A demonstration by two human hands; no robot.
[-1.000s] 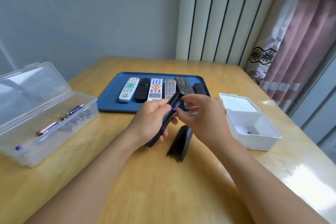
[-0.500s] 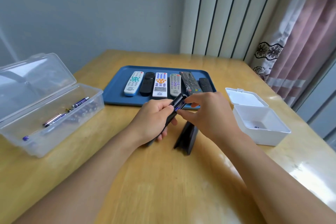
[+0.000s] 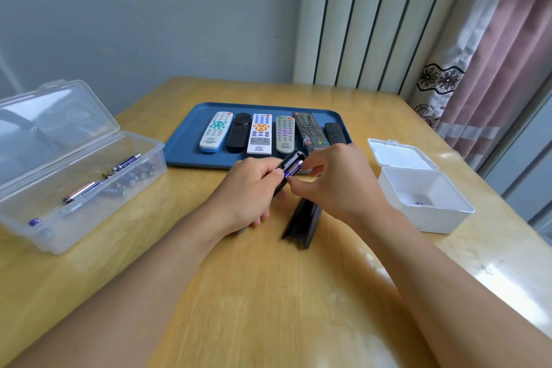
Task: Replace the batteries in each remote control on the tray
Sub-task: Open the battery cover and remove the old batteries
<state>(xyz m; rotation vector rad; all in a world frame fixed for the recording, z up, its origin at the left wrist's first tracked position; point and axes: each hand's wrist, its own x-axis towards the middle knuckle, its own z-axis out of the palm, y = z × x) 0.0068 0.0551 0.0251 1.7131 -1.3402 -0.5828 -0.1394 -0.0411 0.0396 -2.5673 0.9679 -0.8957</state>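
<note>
Right hand [image 3: 334, 179] shifts its fingertips from above the open compartment of the black remote [image 3: 288, 172] to pinching the purple battery [image 3: 292, 170] at both ends. Battery sits lower in the compartment than before, near flush.

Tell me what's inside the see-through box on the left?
Inside the clear box lie loose batteries: a few purple ones on their own, plus a darker heap by the far end. The heap blurs together, so counting them isn't possible.
</note>
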